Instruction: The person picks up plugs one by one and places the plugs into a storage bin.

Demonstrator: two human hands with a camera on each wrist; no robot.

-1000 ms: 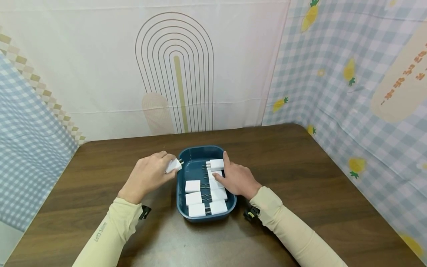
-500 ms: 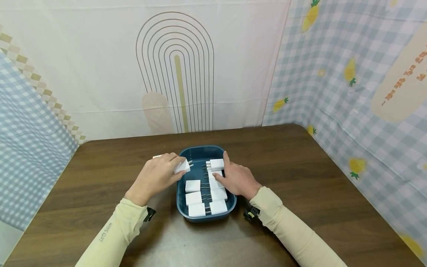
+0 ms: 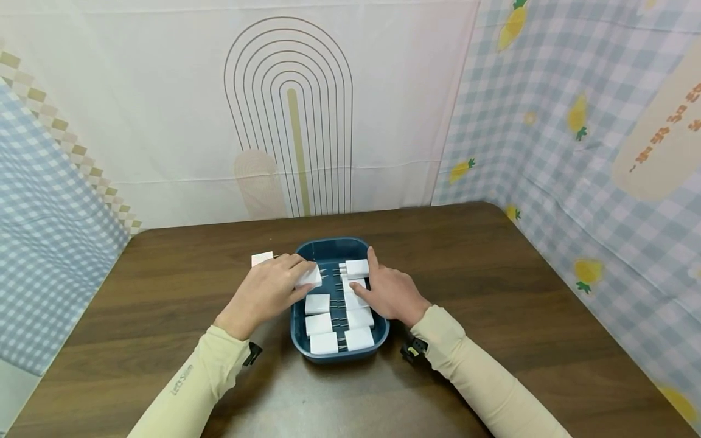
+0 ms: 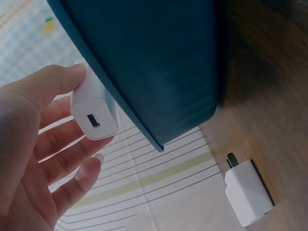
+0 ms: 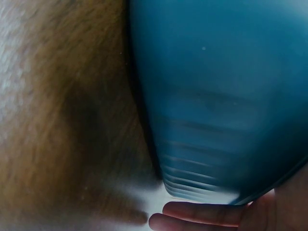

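My left hand pinches a white USB charger over the left side of a dark blue tray, its prongs pointing right. In the left wrist view, the thumb and fingers hold this charger with its USB port facing the camera, close to the tray's rim. White chargers stand in two rows inside the tray, a left row and a longer right row, prongs facing inward. My right hand grips the tray's right side, thumb inside over the chargers. Its fingers lie along the outer wall.
Another white charger lies on the brown wooden table left of the tray, partly behind my left hand. A patterned cloth hangs behind the table, and a checked cloth hangs at the right.
My left hand has carried the charger rightward, from the tray's left rim to over its inside. The loose charger on the table has come into view. My right hand stays in place.
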